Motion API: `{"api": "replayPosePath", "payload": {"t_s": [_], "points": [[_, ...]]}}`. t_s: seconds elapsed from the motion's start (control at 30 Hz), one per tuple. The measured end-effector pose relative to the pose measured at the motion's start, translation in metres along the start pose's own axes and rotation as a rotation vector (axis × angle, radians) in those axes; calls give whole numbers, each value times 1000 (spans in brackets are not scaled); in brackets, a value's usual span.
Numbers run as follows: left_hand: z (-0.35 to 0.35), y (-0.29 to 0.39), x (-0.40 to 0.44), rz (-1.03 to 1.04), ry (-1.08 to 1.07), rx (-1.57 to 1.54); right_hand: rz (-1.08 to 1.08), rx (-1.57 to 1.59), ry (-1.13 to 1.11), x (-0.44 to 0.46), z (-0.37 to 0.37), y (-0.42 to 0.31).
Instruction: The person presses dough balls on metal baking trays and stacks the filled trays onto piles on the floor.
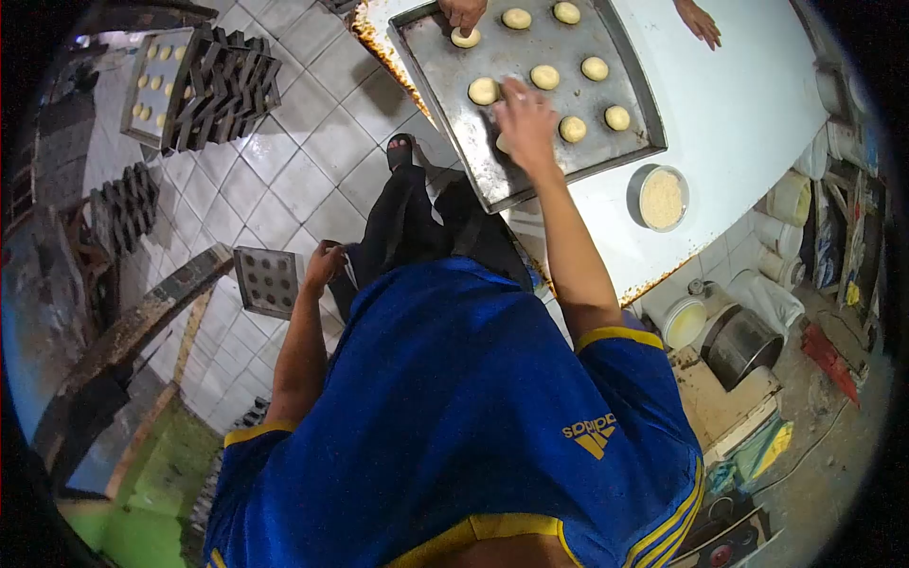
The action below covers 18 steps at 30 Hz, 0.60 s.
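Dough rounds [544, 77] sit in rows of three on a metal baking tray [454, 142], which lies on the white bench [748, 114] in front of me and toward my right. My right grip [526, 112] is low over the tray, partly hiding the nearest round of the left row; the fingers are blurred, and I cannot tell whether they are together on that dough or apart just above it. My left grip [327, 261] hangs down by my thigh, fingers bent, and I cannot tell whether they close on anything. Near it, lower down, a small dark-spotted tray [266, 282] rests over the tiled floor [294, 213]. Across the bench, a co-worker's hand [463, 13] has a finger down on the far left round, while another hand [699, 23] is over the bare white surface to the right of the tray. Beside the tray's near right corner stands a metal bowl [636, 194] of pale crumbs [661, 200]. Away to my left, more dough rounds lie on a tray [142, 95] beside criss-crossed stacked trays [227, 90]
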State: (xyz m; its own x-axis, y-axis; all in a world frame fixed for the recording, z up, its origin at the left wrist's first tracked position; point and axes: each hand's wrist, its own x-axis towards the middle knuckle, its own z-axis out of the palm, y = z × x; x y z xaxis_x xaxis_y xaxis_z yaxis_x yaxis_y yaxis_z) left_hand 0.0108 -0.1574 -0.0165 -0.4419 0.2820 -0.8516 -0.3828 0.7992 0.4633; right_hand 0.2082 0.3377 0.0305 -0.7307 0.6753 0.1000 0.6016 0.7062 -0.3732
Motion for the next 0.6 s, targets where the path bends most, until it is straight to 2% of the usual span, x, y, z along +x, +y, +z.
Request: {"api": "replayPosePath", "payload": {"t_s": [0.07,0.1,0.13,0.2,0.23,0.27,0.3,0.37,0.47,0.53,0.6], "points": [[1,18,0,-43,4,41,175,240,271,-9,-13,51],[1,25,4,-37,3,47,252,182,454,-19,-35,68],[0,31,7,-37,-7,90,353,188,534,-32,-52,98],[-3,41,14,-35,-28,139,676,115,536,-78,-82,151],[-4,50,16,-26,-29,146,687,24,668,-105,-76,189],[-4,59,16,-21,-47,178,716,-148,550,-127,-95,200],[-3,66,17,-15,-64,207,848,-150,514,-145,-101,206],[-5,75,25,26,-57,236,841,71,609,-167,-107,217],[-17,81,35,81,-75,235,887,252,547,-173,-119,194],[-21,99,37,114,-107,210,822,424,654,-171,-102,187],[-20,123,25,91,27,405,793,492,696,-155,-84,160]]}}
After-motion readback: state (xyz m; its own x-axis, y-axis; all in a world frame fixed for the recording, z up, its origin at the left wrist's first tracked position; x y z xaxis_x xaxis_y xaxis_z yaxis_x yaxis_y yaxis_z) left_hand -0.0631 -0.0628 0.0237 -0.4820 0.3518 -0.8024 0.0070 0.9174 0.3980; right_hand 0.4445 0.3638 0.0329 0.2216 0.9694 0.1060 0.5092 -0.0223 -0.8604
